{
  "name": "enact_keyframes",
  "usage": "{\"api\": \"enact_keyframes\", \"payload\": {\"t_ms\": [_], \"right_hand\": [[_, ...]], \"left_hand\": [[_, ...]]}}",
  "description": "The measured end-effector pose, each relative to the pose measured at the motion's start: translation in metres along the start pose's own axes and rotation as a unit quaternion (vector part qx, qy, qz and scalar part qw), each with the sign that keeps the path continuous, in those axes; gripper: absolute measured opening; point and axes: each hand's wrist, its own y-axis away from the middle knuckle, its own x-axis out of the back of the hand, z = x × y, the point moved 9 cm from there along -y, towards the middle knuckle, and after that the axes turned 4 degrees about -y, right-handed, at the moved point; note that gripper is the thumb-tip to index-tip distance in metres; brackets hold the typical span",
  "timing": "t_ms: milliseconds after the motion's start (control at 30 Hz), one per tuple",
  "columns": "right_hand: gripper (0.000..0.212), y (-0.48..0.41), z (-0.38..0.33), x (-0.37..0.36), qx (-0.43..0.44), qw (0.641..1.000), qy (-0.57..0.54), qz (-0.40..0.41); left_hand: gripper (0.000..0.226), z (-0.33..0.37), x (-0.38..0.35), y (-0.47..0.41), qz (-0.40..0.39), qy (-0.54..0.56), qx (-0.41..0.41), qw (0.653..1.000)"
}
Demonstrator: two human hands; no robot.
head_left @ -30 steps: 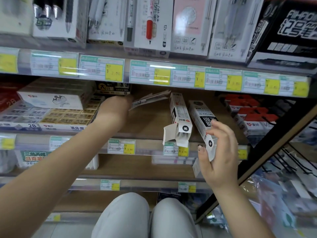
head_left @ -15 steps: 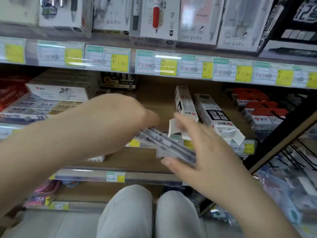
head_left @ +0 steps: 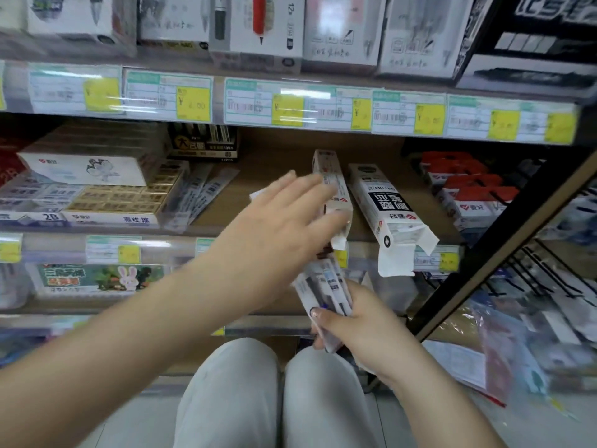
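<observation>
Currently right hand (head_left: 365, 328) grips a bundle of pen packs (head_left: 323, 286) just below the shelf (head_left: 274, 163) edge, fingers curled round it. Meanwhile left hand (head_left: 284, 215) is spread wide, fingers straight, over the white box (head_left: 332, 176) on the shelf; blur hides whether they touch.

I see glossy clear plastic pen packets (head_left: 326, 295) low centre, a matt white cardboard box (head_left: 384, 205) right of centre, smooth wood-look shelf board (head_left: 277, 156), shiny plastic label strip (head_left: 323, 106) up top.
</observation>
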Motion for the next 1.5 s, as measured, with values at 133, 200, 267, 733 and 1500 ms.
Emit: {"api": "enact_keyframes", "payload": {"t_ms": [133,200,267,733,1500], "right_hand": [[0.022,0.005,0.012,0.008,0.01,0.982,-0.183,0.045],[0.021,0.009,0.014,0.004,0.021,0.979,-0.201,0.033],[0.02,0.012,0.015,-0.005,0.023,0.974,-0.226,0.01],[0.016,0.024,0.03,0.013,0.031,0.963,-0.255,0.077],[0.022,0.021,0.036,0.01,-0.005,0.941,-0.318,0.116]], "left_hand": [[0.065,-0.006,-0.002,0.046,0.097,0.204,0.262,0.938],[0.072,-0.002,-0.033,0.072,0.059,0.369,0.405,0.834],[0.046,0.02,-0.063,0.082,0.012,0.537,0.485,0.69],[0.034,0.017,-0.076,0.103,0.056,0.592,0.576,0.562],[0.02,0.033,-0.094,0.11,0.059,0.671,0.604,0.425]]}}
